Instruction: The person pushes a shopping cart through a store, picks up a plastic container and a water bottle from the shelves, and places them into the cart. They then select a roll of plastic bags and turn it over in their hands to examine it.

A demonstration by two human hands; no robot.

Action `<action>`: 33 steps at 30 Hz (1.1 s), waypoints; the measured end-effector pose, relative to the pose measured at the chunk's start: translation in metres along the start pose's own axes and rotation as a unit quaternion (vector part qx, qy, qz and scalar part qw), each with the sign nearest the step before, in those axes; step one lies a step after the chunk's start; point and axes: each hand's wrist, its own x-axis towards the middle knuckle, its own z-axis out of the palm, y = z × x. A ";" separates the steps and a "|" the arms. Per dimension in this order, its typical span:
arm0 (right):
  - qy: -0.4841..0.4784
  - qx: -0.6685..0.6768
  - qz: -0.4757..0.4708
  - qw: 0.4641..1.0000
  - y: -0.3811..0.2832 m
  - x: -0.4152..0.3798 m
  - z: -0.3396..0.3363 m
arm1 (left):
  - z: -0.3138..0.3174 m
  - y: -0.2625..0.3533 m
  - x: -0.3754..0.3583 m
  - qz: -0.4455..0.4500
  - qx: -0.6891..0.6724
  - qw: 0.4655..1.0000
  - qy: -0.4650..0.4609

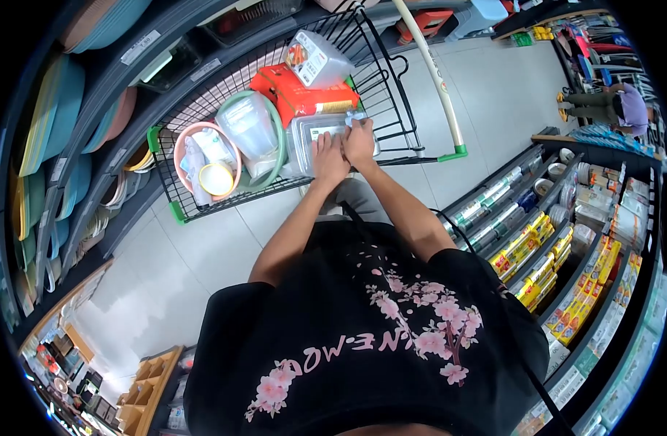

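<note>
A shopping cart (195, 211) stands in front of me. Inside it, my left hand (330, 156) rests on a clear lidded plastic box (302, 142), fingers spread over its near side. Beside it, my right hand (359, 142) is at the box's right part, its fingers bent around something pale that I cannot make out. Left of the box are a green round basin (281, 134) holding clear plastic containers (248, 127) and a pink basin (179, 156) with wrapped items and a yellow-rimmed cup (216, 179). Behind the box lie a red package (293, 94) and a white-labelled container (315, 62).
Shelves of bowls and basins (61, 109) line the left side, close to the cart. The cart's handle (439, 80) is at the right. Shelves with yellow boxes (522, 247) stand on the right. A person (624, 107) is farther back at the upper right.
</note>
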 end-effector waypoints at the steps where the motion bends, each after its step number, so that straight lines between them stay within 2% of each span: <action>1: -0.014 -0.009 0.010 1.000 -0.002 0.000 -0.004 | 0.000 -0.002 0.000 0.001 0.001 1.000 -0.002; 5: -0.004 -0.043 0.019 0.999 0.002 0.008 0.001 | -0.003 -0.004 0.012 -0.003 -0.021 0.999 -0.023; 8: 0.000 -0.031 0.038 0.999 0.005 0.005 -0.002 | -0.005 -0.004 0.011 0.003 -0.032 0.999 -0.004; 10: 0.011 -0.007 0.047 0.999 0.003 0.005 -0.009 | -0.019 -0.001 0.013 -0.017 -0.146 0.989 -0.012; 11: -0.003 0.078 0.061 0.995 0.006 0.005 -0.017 | -0.026 0.002 0.014 -0.051 -0.203 0.977 -0.028; 12: -0.016 0.161 0.074 0.984 0.011 0.004 -0.029 | -0.039 0.010 0.013 -0.048 -0.200 0.978 -0.029; 13: -0.075 0.299 0.096 0.946 0.012 -0.001 -0.050 | -0.059 0.023 0.009 -0.058 -0.318 0.943 -0.073; 14: -0.118 0.380 0.110 0.911 0.008 -0.009 -0.077 | -0.076 0.035 0.005 -0.066 -0.430 0.893 -0.117; 15: -0.160 0.459 0.121 0.865 0.004 -0.019 -0.106 | -0.089 0.042 0.003 -0.049 -0.467 0.869 -0.157; 16: -0.197 0.485 0.105 0.845 0.001 -0.030 -0.137 | -0.097 0.050 0.000 -0.045 -0.463 0.871 -0.157; 17: -0.231 0.511 0.087 0.824 0.003 -0.038 -0.166 | -0.103 0.061 -0.003 0.009 -0.479 0.857 -0.191; 18: -0.222 0.516 0.084 0.823 0.010 -0.043 -0.187 | -0.109 0.075 -0.004 0.064 -0.492 0.838 -0.228; 19: -0.237 0.501 0.034 0.832 0.020 -0.049 -0.207 | -0.118 0.096 -0.004 0.068 -0.530 0.793 -0.292; 20: -0.247 0.484 -0.014 0.840 0.031 -0.053 -0.225 | -0.122 0.119 -0.004 0.077 -0.521 0.794 -0.305; 22: -0.223 0.498 -0.019 0.838 0.045 -0.060 -0.265 | -0.119 0.168 -0.004 0.150 -0.484 0.779 -0.369; 24: -0.172 0.531 -0.056 0.828 0.062 -0.068 -0.297 | -0.105 0.219 -0.001 0.155 -0.471 0.767 -0.407; 26: -0.133 0.542 -0.046 0.828 0.089 -0.075 -0.324 | -0.089 0.266 -0.002 0.197 -0.460 0.755 -0.424; 30: -0.079 0.574 -0.040 0.814 0.154 -0.087 -0.371 | -0.049 0.348 -0.006 0.188 -0.431 0.763 -0.443; 32: -0.049 0.581 -0.038 0.811 0.186 -0.087 -0.396 | -0.027 0.381 -0.001 0.231 -0.427 0.731 -0.479; 33: -0.029 0.597 -0.038 0.801 0.202 -0.093 -0.408 | -0.019 0.399 -0.001 0.224 -0.424 0.723 -0.498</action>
